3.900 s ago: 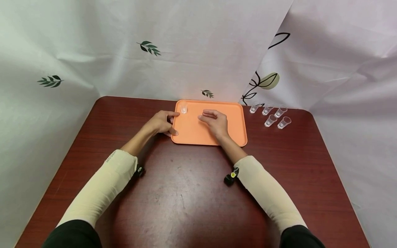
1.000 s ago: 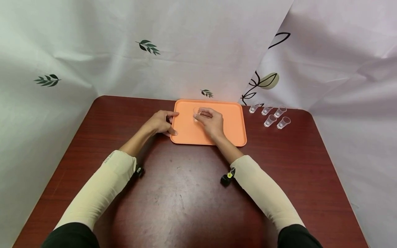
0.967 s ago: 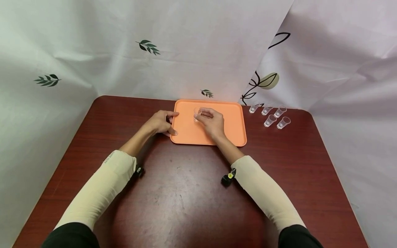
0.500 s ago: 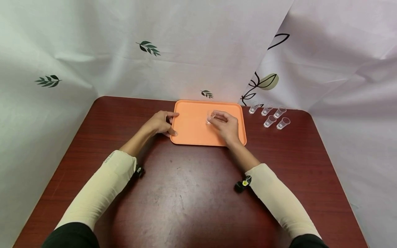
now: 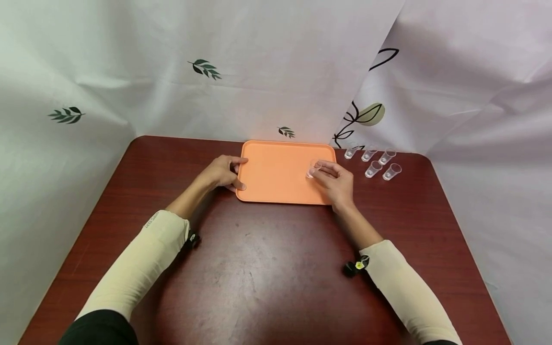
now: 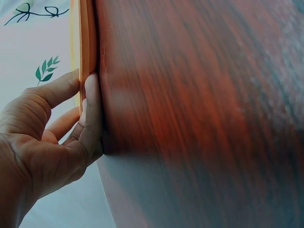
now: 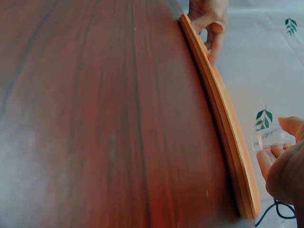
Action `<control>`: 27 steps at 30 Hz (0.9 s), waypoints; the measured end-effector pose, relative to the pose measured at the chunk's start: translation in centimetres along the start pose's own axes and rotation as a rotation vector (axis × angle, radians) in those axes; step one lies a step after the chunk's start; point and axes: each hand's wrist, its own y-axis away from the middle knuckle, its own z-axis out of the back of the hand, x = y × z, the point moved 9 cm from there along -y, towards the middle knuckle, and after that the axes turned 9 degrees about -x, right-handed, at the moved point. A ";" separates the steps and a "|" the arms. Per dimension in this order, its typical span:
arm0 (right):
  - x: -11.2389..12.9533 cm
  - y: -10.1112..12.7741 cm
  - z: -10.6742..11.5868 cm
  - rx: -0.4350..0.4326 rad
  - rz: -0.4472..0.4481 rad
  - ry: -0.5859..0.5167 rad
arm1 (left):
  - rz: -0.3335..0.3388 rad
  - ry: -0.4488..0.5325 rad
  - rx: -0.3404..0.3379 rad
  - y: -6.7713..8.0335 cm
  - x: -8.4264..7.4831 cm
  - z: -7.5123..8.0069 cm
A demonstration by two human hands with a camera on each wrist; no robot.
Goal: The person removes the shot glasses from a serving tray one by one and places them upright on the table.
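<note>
An orange tray lies flat at the far middle of a dark red table. My left hand grips the tray's left edge, thumb on top and fingers against the rim. My right hand pinches a small clear plastic cup over the tray's right side; the cup shows between its fingertips in the right wrist view. The left hand also shows at the tray's far end in the right wrist view.
Several small clear cups stand in a cluster on the table just right of the tray. White cloth with leaf prints hangs behind and on both sides. Small black clips sit at both sleeve cuffs.
The right hand has carried the clear cup from the tray's left-middle across to its right side. The left hand has stayed on the tray's edge.
</note>
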 end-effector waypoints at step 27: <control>-0.3 -2.8 8.3 -0.237 0.051 -0.010 | -0.016 0.020 -0.009 0.2 -0.2 0.0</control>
